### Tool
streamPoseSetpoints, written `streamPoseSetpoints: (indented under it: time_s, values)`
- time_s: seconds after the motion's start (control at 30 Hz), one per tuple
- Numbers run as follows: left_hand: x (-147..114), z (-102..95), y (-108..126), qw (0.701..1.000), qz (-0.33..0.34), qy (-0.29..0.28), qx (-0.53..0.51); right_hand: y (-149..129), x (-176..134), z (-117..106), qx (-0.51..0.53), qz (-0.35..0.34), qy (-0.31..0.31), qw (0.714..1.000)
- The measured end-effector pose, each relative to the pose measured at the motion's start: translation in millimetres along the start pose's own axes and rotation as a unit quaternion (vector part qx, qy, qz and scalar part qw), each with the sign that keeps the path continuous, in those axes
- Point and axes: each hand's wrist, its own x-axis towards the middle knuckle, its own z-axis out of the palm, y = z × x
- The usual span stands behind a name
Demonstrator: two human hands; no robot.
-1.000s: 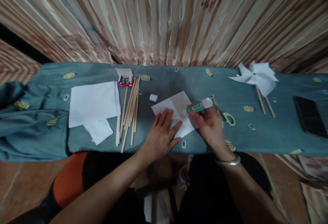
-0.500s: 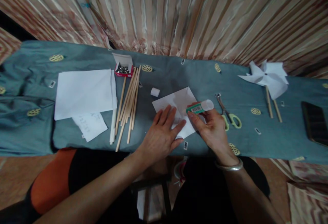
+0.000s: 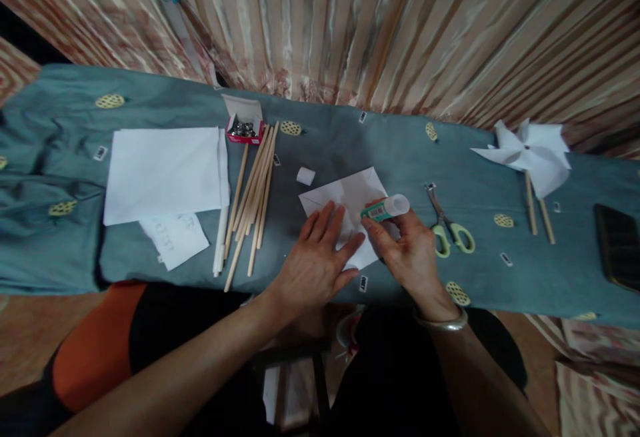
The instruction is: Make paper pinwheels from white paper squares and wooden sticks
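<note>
I am holding a glue stick in my right hand, fingers curled round its green body, its white end pointing away to the right and its other end lying over the right edge of a white paper square. The paper square is lying on the desk, which is covered with a blue-grey cloth, just in front of me. My left hand is lying flat and spread on the near part of that paper, holding nothing, fingers pressing it down.

Just behind the paper a small white cap is sitting on the cloth. To the right, near my right hand, scissors with pale green handles are lying. To the left a bundle of wooden sticks is lying fanned out, with a small red box of metal bits at its far end, lid standing open. Further left a stack of white sheets is lying, a smaller scrap peeking out below. Far right, a finished paper pinwheel on sticks is lying, and a dark phone is sitting at the edge.
</note>
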Motion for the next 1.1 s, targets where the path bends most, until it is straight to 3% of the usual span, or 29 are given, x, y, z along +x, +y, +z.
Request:
streamPoseSetpoints:
  time_s: [1.1]
  values:
    - [-0.4, 1.3, 2.4, 1.000, 0.000, 0.000, -0.007, 0.1, 6.2, 8.2, -0.011, -0.025, -0.014, 1.000]
